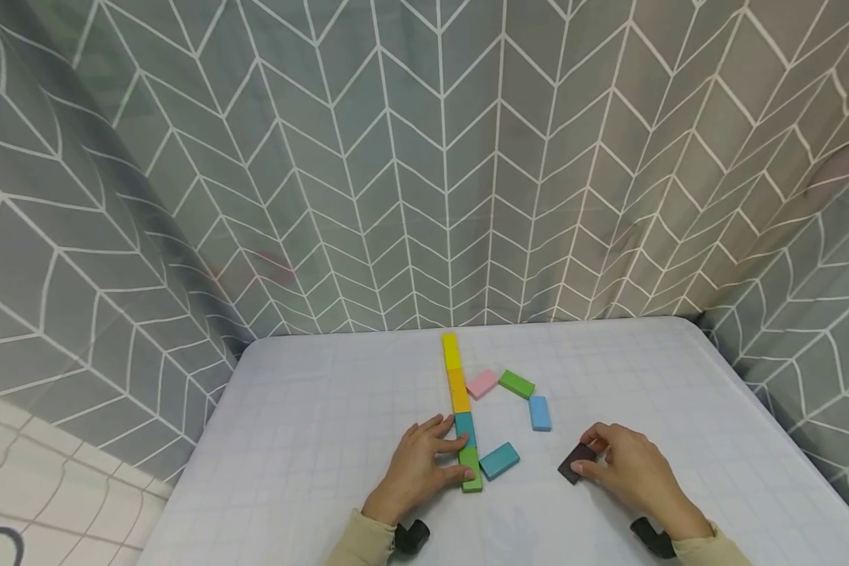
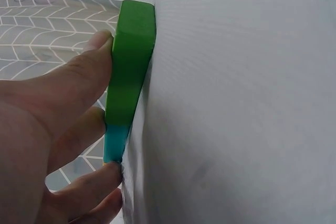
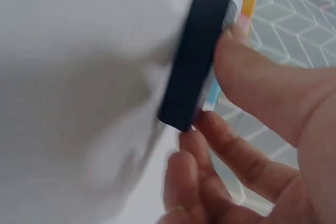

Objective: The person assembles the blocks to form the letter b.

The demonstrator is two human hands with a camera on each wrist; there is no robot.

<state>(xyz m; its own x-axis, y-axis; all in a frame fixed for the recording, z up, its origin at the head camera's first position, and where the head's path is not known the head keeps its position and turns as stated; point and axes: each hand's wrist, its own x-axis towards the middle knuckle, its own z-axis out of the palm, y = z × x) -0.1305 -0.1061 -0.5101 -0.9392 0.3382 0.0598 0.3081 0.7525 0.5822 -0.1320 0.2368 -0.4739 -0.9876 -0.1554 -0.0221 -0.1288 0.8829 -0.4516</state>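
Note:
My right hand (image 1: pixel 633 468) pinches a black block (image 1: pixel 573 465) between thumb and fingers at the right of the table; in the right wrist view the dark block (image 3: pixel 194 59) looks tilted. On the left, my left hand (image 1: pixel 419 462) rests along the near end of a straight row of blocks. Its thumb lies on the green block (image 1: pixel 472 485), and its fingers touch around the teal block (image 1: pixel 464 427) beyond. Farther along the row come an orange block (image 1: pixel 458 391) and a yellow block (image 1: pixel 451 351). A loose teal block (image 1: pixel 500 461) lies angled beside the row's near end.
Right of the row, a pink block (image 1: pixel 483 384), a green block (image 1: pixel 516 384) and a blue block (image 1: pixel 540 413) curve round toward the black one. All lie on a white-covered table (image 1: pixel 311 440). A grey patterned curtain (image 1: pixel 424 173) hangs behind the far edge and at the sides.

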